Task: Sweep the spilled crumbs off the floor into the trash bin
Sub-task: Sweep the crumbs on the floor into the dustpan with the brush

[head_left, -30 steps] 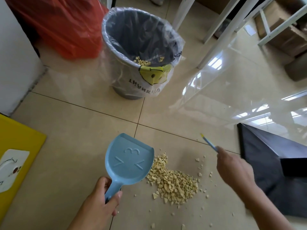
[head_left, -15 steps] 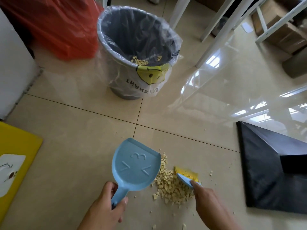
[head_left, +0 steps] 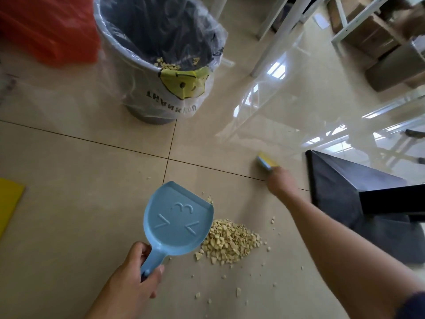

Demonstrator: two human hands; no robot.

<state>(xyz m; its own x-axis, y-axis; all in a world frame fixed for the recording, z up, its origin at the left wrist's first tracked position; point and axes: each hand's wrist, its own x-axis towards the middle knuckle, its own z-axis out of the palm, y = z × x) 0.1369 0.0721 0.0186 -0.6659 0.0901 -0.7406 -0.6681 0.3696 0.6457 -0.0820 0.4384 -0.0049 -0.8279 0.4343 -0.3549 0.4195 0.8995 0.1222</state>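
Observation:
A heap of pale yellow crumbs (head_left: pixel 230 241) lies on the beige tile floor, with stray bits scattered around it. My left hand (head_left: pixel 133 279) grips the handle of a light blue dustpan (head_left: pixel 177 219), whose underside faces up just left of the heap. My right hand (head_left: pixel 279 183) holds a small blue brush with yellow bristles (head_left: pixel 266 161), stretched out well beyond the heap to the upper right. The grey trash bin (head_left: pixel 147 65), lined with a clear printed bag, stands farther back and has some crumbs inside.
A black stand base (head_left: pixel 345 192) sits close to the right of the crumbs. White table legs (head_left: pixel 278 35) and cardboard boxes (head_left: pixel 372 35) are at the back right. A red bag (head_left: pixel 46 28) lies at the back left, a yellow board (head_left: pixel 9 203) at the left edge.
My right hand swung the brush away from the heap, out to the upper right. The dustpan stays beside the crumbs, and the heap is now more gathered.

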